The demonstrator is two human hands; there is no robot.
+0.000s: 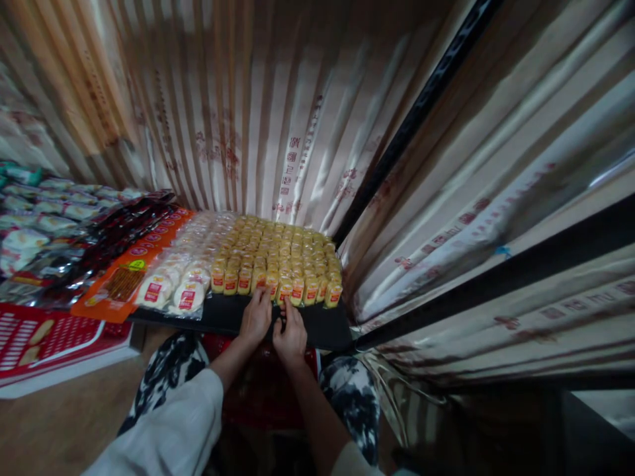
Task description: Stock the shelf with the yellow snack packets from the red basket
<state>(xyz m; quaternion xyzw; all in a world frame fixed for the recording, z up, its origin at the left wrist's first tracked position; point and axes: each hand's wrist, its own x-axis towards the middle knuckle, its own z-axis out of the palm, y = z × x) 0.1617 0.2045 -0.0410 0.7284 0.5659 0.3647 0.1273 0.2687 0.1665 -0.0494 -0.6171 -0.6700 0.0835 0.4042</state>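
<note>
Many small yellow snack packets with red labels stand in close rows on a black shelf. My left hand reaches to the front row from the left, its fingers closed on a packet. Close beside it, my right hand pinches at the lower front of another packet. The fingertips partly cover the labels there. Both packets are still in line with the row.
Left of the yellow packets lie clear bags of round white crackers, an orange snack bag and dark shiny packs. A red-and-white printed box sits lower left. Pleated printed curtains and black poles bound the back and right.
</note>
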